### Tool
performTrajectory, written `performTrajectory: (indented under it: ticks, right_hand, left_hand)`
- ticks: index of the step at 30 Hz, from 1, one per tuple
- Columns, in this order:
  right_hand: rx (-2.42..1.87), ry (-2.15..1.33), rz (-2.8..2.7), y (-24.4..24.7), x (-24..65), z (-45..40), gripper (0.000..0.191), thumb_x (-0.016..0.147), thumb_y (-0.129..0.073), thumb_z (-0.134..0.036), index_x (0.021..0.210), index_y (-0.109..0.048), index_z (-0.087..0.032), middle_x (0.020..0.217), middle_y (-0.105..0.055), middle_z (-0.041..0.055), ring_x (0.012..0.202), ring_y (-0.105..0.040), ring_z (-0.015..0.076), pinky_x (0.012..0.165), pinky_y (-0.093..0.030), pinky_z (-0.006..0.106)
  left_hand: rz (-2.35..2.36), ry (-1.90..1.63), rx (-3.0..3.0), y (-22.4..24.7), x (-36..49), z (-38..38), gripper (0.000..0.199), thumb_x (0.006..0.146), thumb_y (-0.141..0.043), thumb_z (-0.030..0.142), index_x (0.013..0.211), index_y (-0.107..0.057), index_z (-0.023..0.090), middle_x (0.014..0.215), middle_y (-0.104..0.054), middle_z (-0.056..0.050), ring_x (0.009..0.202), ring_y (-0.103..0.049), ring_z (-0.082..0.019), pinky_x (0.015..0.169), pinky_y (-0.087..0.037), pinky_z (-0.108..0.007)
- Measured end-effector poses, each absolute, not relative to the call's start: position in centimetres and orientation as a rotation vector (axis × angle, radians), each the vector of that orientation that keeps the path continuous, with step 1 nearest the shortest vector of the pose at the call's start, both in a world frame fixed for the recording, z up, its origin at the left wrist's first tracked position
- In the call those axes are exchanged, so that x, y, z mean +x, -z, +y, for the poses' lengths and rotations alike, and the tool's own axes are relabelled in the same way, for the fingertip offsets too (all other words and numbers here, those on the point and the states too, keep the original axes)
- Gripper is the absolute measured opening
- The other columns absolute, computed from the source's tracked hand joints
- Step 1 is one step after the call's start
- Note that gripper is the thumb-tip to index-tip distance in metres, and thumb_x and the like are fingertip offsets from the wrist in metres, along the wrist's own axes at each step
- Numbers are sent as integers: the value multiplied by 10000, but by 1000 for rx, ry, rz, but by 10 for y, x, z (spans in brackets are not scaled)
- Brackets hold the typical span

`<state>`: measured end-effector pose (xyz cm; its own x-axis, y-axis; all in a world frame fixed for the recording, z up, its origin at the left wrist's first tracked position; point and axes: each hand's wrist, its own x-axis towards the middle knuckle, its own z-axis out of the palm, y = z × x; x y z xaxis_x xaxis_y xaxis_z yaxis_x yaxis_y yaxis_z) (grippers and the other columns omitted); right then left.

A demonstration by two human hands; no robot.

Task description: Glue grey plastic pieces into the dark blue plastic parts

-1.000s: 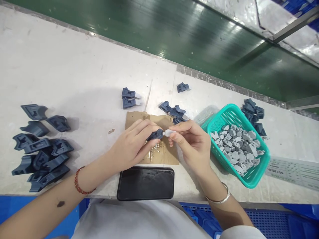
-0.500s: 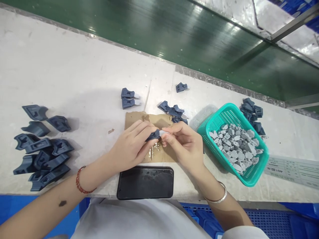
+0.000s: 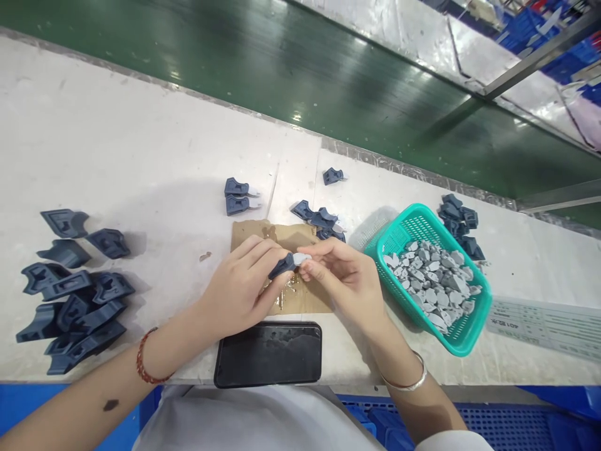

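ur l hand (image 3: 248,285) clamped on dark blue pc (image 3: 282,266), r hand (image 3: 345,275) pinching light grey pc (image 3: 302,258), the two pcs touching, ctr of frame, above brown sheet (image 3: 248,233) on desk (image 3: 178,144). green basket (image 3: 483,307) w/ grey pcs (image 3: 441,282), right of ur r hand.

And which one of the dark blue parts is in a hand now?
The dark blue part over the brown cardboard: the left hand grips it, and the right hand pinches the pale piece at its end. The others lie unheld.
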<state>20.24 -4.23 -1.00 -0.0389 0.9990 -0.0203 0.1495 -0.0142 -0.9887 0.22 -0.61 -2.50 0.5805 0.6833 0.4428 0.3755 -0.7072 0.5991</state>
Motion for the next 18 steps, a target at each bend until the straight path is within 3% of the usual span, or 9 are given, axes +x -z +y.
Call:
performTrajectory:
  ticks: [8,11,14,16,18]
  right_hand:
    - [-1377,-927,-1581,-1,212,-43,89,956,-701,-272,1014,-764,-247,896,-765,17,771,-687,157,679,-549,291]
    - [-1451,-553,-1398,-11,233,-44,78,966,-672,-284,916,-725,-253,852,-724,24,778,-666,182,697,-523,325]
    - [-1738,-221,-1188,-18,264,-44,141,935,-654,-323,829,-659,-229,785,-664,37,712,-612,196,672,-474,351]
    - [-2106,-266,-1271,-20,286,-44,139,903,-644,-350,886,-693,-221,796,-680,52,621,-570,191,588,-439,341]
    - [-2286,-428,-1444,-18,301,-43,178,887,-627,-350,967,-714,-216,828,-705,74,624,-602,215,548,-424,335]
  left_hand:
    - [867,-836,2360,19,3,-3,113,1018,-559,233,1087,-624,173,1022,-738,-83,913,-660,-218,808,-541,-339]
    - [1054,-891,2271,21,-2,4,205,1012,-579,244,1201,-642,197,1132,-740,-76,1017,-696,-214,872,-548,-319]
    - [1311,-953,2174,25,-10,15,230,983,-599,227,1201,-672,213,1178,-736,-62,890,-698,-191,797,-544,-311]
    - [1407,-966,2150,27,-15,21,261,968,-599,218,1217,-676,213,1240,-715,-73,900,-693,-202,809,-547,-331]
    - [1444,-943,2164,28,-18,25,328,956,-593,205,1277,-657,223,1329,-679,-89,1093,-679,-258,943,-542,-386]
